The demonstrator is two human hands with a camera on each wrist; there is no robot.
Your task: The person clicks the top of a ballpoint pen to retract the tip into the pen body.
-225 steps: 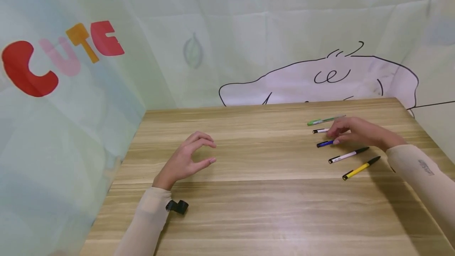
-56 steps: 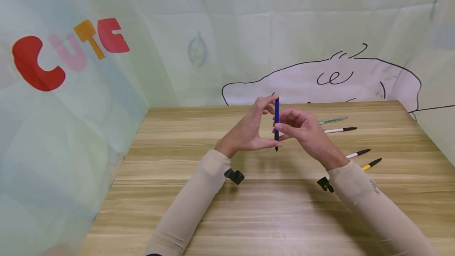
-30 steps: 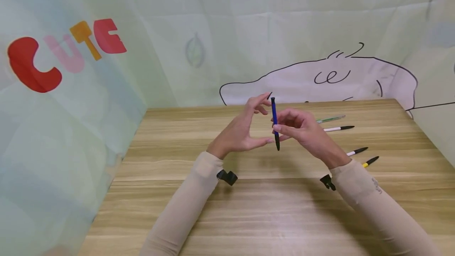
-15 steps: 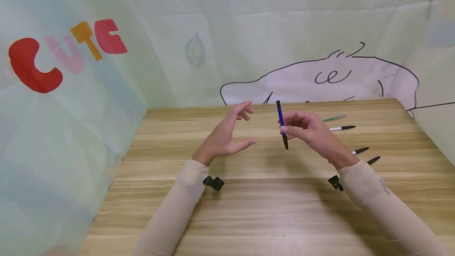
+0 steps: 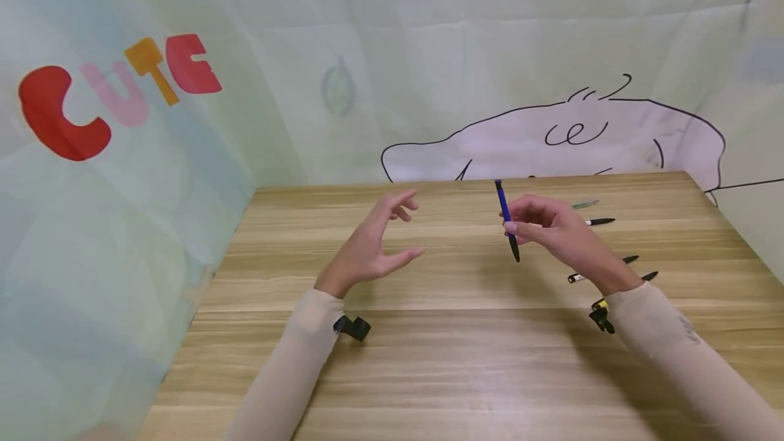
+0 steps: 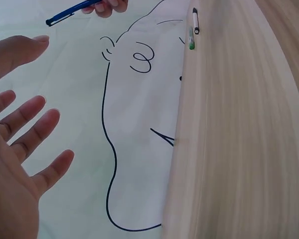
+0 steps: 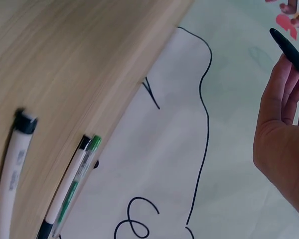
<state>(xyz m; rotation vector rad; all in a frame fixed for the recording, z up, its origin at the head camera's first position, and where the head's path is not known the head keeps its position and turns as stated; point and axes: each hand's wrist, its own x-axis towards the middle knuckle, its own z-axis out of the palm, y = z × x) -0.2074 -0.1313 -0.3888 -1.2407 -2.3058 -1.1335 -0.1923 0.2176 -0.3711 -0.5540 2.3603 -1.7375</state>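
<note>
My right hand (image 5: 551,226) pinches a blue pen (image 5: 503,204) between thumb and fingers, above the table. The pen stands nearly upright, its black tip down and its clip end leaning left. To the left, my left hand (image 5: 370,243) hovers with thumb and fingers spread apart and nothing between them. In the left wrist view the blue pen (image 6: 72,11) shows at the top, beyond the left thumb (image 6: 20,52). The right wrist view shows the pen's black grip end (image 7: 289,52) sticking out from the right fingers.
Under and beyond the right arm lie a green pen (image 5: 586,204), a white pen (image 5: 600,222), a second white pen (image 5: 577,278) and a yellow pen (image 5: 600,305), partly hidden. The wooden table (image 5: 429,359) meets a printed cloth backdrop (image 5: 294,101) at the back.
The right hand picked up the blue pen from the row and brought it to the left hand's fingertips. Since then the hands have drawn apart, the right one keeping the pen.
</note>
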